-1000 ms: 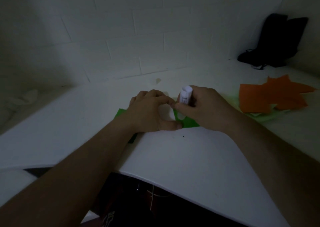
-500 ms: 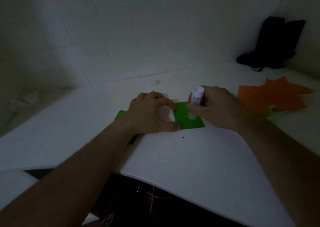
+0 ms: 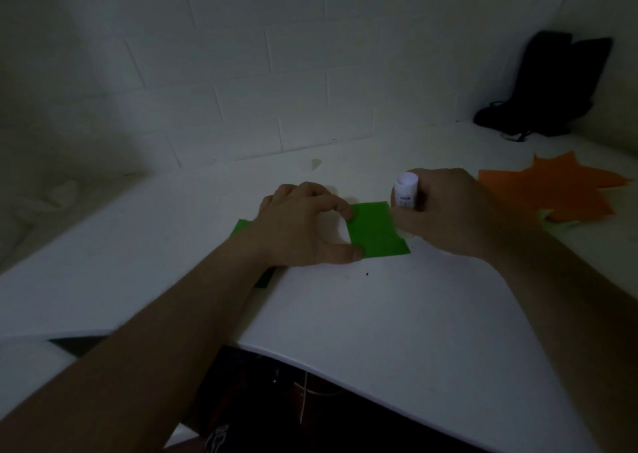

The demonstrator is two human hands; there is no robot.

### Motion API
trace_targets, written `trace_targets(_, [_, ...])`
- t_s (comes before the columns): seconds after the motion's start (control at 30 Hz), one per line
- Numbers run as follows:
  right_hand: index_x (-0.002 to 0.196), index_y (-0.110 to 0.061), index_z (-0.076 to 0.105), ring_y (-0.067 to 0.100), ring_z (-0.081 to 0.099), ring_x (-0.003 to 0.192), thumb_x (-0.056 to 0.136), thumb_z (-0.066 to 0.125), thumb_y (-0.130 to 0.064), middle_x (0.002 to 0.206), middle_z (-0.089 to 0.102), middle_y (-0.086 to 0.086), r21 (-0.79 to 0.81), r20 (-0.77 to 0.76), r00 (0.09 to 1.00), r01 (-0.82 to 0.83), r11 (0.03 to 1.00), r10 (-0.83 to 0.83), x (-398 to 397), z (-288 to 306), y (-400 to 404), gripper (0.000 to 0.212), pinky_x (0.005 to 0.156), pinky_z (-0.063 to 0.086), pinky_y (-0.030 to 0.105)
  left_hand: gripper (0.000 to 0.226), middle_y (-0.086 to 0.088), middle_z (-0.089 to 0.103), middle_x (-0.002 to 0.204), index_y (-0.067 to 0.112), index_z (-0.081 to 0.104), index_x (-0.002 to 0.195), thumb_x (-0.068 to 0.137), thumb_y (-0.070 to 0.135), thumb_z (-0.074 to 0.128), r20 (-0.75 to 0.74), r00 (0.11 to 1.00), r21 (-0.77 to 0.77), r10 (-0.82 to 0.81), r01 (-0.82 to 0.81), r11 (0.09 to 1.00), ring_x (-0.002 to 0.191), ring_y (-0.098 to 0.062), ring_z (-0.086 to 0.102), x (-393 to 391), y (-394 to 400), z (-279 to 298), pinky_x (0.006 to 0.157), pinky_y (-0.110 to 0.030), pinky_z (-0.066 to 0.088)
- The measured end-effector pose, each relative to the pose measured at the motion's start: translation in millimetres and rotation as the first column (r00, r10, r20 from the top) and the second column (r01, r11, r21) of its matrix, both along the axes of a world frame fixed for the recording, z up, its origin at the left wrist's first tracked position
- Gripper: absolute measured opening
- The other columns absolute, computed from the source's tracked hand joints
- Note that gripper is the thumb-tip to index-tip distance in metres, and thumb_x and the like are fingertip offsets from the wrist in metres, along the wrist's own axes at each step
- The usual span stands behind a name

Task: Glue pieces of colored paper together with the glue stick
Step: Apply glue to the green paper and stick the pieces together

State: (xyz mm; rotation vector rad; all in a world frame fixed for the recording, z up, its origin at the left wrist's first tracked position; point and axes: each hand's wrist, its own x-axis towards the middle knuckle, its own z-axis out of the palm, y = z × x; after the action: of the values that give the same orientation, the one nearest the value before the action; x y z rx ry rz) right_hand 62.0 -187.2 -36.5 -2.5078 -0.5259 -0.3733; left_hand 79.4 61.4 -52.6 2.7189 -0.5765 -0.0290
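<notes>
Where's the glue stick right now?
Head view, centre-right: the glue stick is gripped upright in the right hand, its lower end at the right edge of the green paper that the left hand pins down.

Green paper [image 3: 376, 232] flat on table; white glue stick [image 3: 406, 193] upright at its right edge.
</notes>
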Motion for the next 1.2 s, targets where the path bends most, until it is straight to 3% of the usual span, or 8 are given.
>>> trace_targets(0.1, [0.075,-0.013,0.059,0.021,0.06,0.064,0.087,0.068,-0.02,0.067,0.061,0.008,0.022,0.064,0.998,0.011,1.0,-0.012,1,1,2,0.017,0.063,0.049,0.034,0.078,0.016,0.041,0.143,0.063,0.051,0.121,0.049,0.093,0.053,0.001,1.0,0.009,0.0,0.0,1.0,0.139,-0.023,0.031,0,0,0,0.111,-0.047,0.024])
trace_targets(0.23, [0.083,-0.026,0.062,-0.001,0.062,0.07,0.089,0.068,-0.03,0.072,0.065,-0.009,0.151,0.039,0.998,0.033,0.988,-0.039,0,3,14,0.01,0.059,0.039,0.006,0.08,0.015,0.04,0.145,0.062,0.05,0.122,0.049,0.094,0.053,-0.006,1.0,0.018,-0.002,0.002,1.0,0.14,-0.023,0.03,1,0,0,0.111,-0.047,0.023])
trace_targets(0.4, [0.09,-0.025,0.066,0.003,0.063,0.073,0.09,0.068,-0.033,0.08,0.068,-0.009,0.117,-0.074,0.997,0.003,0.993,0.006,-3,-5,26,0.008,0.062,0.048,0.024,0.081,0.015,0.04,0.145,0.062,0.049,0.123,0.048,0.093,0.052,-0.009,1.0,0.029,-0.006,0.006,1.0,0.138,-0.022,0.03,1,0,1,0.11,-0.045,0.024])
trace_targets(0.53, [0.09,-0.032,0.058,-0.011,0.057,0.069,0.092,0.068,-0.037,0.076,0.06,-0.016,0.133,-0.099,0.994,-0.024,0.991,0.037,-5,-7,32,0.012,0.056,0.037,0.008,0.085,0.013,0.041,0.146,0.061,0.048,0.125,0.047,0.094,0.052,0.014,1.0,0.043,-0.007,0.006,0.999,0.137,-0.022,0.032,3,0,-1,0.11,-0.045,0.026])
trace_targets(0.67, [0.087,-0.025,0.062,0.01,0.059,0.068,0.092,0.067,-0.04,0.076,0.064,-0.005,0.138,-0.091,0.995,-0.037,0.99,0.05,-4,-9,38,0.016,0.058,0.043,0.027,0.093,0.013,0.041,0.147,0.059,0.047,0.131,0.046,0.095,0.05,0.026,1.0,0.062,-0.006,0.005,0.998,0.136,-0.022,0.033,4,0,-2,0.107,-0.043,0.027])
trace_targets(0.8, [0.088,-0.023,0.064,0.014,0.06,0.069,0.092,0.07,-0.035,0.077,0.065,-0.003,0.186,-0.102,0.992,-0.059,0.981,0.079,-5,-12,43,0.014,0.062,0.05,0.037,0.088,0.015,0.042,0.143,0.06,0.048,0.128,0.047,0.095,0.053,0.02,1.0,0.063,0.0,-0.001,0.998,0.135,-0.022,0.033,5,0,-2,0.108,-0.043,0.028])
trace_targets(1.03, [0.089,-0.026,0.066,0.004,0.06,0.069,0.092,0.068,-0.038,0.076,0.066,-0.007,0.191,-0.105,0.991,-0.061,0.98,0.082,-3,-14,51,0.013,0.056,0.042,0.015,0.086,0.013,0.046,0.141,0.061,0.048,0.125,0.047,0.096,0.05,0.029,0.999,0.065,-0.012,0.01,0.998,0.136,-0.022,0.037,7,-1,-4,0.112,-0.049,0.032])
trace_targets(1.2, [0.088,-0.017,0.069,0.011,0.066,0.072,0.092,0.069,-0.039,0.078,0.071,0.001,0.289,-0.078,0.997,0.034,0.957,-0.011,-1,-2,43,0.022,0.073,0.056,0.039,0.088,0.013,0.041,0.145,0.059,0.047,0.128,0.048,0.094,0.052,0.004,1.0,0.053,-0.01,0.01,0.999,0.135,-0.022,0.032,4,1,0,0.105,-0.041,0.025])
